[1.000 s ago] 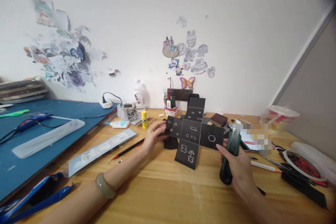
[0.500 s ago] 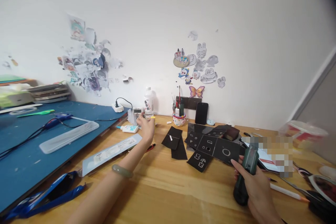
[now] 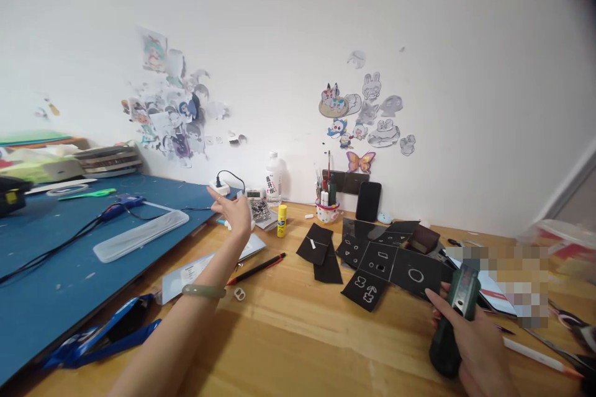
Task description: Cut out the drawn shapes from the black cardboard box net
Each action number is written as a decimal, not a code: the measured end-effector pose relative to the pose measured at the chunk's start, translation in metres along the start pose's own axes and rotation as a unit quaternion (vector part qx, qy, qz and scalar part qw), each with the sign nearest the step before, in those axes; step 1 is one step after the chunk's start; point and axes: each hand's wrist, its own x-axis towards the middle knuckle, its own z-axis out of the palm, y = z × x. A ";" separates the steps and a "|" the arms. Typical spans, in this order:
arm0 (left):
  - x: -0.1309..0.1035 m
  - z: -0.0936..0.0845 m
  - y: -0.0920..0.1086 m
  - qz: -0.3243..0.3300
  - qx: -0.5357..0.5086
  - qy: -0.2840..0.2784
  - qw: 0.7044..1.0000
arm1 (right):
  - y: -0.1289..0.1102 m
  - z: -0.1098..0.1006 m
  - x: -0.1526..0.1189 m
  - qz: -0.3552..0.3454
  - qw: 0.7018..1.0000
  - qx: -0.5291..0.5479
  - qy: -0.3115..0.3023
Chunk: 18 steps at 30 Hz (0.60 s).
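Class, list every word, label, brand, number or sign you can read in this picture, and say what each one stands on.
"开水": on the bottle; the character above is unclear.
No words seen on the black card: only drawn shapes, including a circle and an arrow-like sign.
Too small or blurred to read: the labels on the glue stick and flat packet, and the small display.

- I see the black card (image 3: 380,263) unfolded into joined panels, white shapes drawn on them, spread right of the frame's centre.
- I see the dark green tool (image 3: 451,334) lower right, top leaning right.
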 end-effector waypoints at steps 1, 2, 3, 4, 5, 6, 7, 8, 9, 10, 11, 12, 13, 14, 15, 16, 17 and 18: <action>-0.003 0.001 0.003 -0.013 -0.012 -0.008 1.000 | -0.001 0.000 -0.001 0.002 1.000 0.004 0.002; -0.008 0.003 0.006 -0.026 -0.027 -0.017 0.999 | -0.002 0.001 -0.002 0.003 1.000 0.010 0.000; -0.014 0.005 0.010 -0.038 -0.044 -0.030 0.998 | -0.004 0.001 -0.003 0.003 1.000 0.017 -0.003; -0.023 0.008 0.014 -0.049 -0.060 -0.047 0.996 | -0.006 0.001 -0.004 0.004 1.000 0.027 -0.008; -0.033 0.011 0.018 -0.060 -0.077 -0.068 0.993 | -0.008 0.001 -0.005 0.003 0.999 0.037 -0.014; -0.044 0.014 0.023 -0.071 -0.095 -0.094 0.988 | -0.010 0.001 -0.005 0.001 0.999 0.046 -0.023; -0.057 0.018 0.028 -0.083 -0.113 -0.125 0.982 | -0.012 0.001 -0.005 -0.002 0.998 0.054 -0.029; -0.071 0.021 0.032 -0.095 -0.130 -0.164 0.973 | -0.014 0.001 -0.005 -0.005 0.997 0.064 -0.035; -0.085 0.024 0.036 -0.112 -0.145 -0.211 0.960 | -0.016 0.001 -0.005 -0.006 0.996 0.076 -0.040; -0.099 0.026 0.038 -0.130 -0.158 -0.259 0.944 | -0.018 0.000 -0.005 -0.005 0.995 0.090 -0.048; -0.112 0.028 0.039 -0.154 -0.166 -0.304 0.925 | -0.020 -0.001 -0.004 -0.004 0.993 0.104 -0.056; -0.124 0.029 0.039 -0.182 -0.171 -0.344 0.905 | -0.023 -0.002 -0.004 -0.003 0.991 0.118 -0.064; -0.134 0.030 0.037 -0.211 -0.173 -0.380 0.884 | -0.025 -0.003 -0.003 -0.003 0.989 0.130 -0.071; -0.143 0.030 0.035 -0.241 -0.173 -0.414 0.861 | -0.028 -0.004 -0.003 -0.003 0.987 0.138 -0.077; -0.150 0.030 0.032 -0.270 -0.171 -0.445 0.837 | -0.030 -0.005 -0.002 -0.004 0.986 0.146 -0.081; -0.157 0.029 0.029 -0.297 -0.168 -0.476 0.810 | -0.032 -0.005 -0.002 -0.004 0.984 0.155 -0.085; -0.162 0.028 0.027 -0.323 -0.165 -0.509 0.781 | -0.034 -0.006 -0.001 -0.002 0.982 0.164 -0.091; -0.167 0.027 0.026 -0.347 -0.161 -0.544 0.747 | -0.036 -0.007 -0.001 0.001 0.980 0.173 -0.097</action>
